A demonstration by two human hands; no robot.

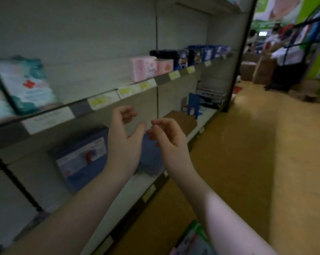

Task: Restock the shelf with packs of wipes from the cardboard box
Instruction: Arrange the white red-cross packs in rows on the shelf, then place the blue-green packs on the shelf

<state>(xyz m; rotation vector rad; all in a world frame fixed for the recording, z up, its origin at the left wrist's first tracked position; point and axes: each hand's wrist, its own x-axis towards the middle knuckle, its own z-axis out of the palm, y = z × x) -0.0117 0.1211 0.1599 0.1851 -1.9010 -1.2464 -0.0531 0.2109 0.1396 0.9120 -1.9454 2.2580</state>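
- The left hand (124, 142) and right hand (169, 137) hover side by side in front of the shelving. They are close together but not clearly touching. Both have loosely curled fingers and hold nothing.
- Teal-and-white packs of wipes (24, 85) stand leaning at the left end of the upper shelf (78, 112), faces outward so shoppers can read them. The stretch between them and the pink boxes (146, 68) looks like the place to fill.
- Price labels (104, 100) along that shelf's front edge mark where each product belongs.
- Blue packs (80, 157) lean against the back panel of the bottom shelf (135, 186), behind the wrists.
- A green-and-pink pack (192, 240) shows at the bottom edge of view, below the right forearm. It is probably the supply, though blur hides whether a cardboard box holds it.
- Judging by the empty hands, the next pack is not yet picked up.
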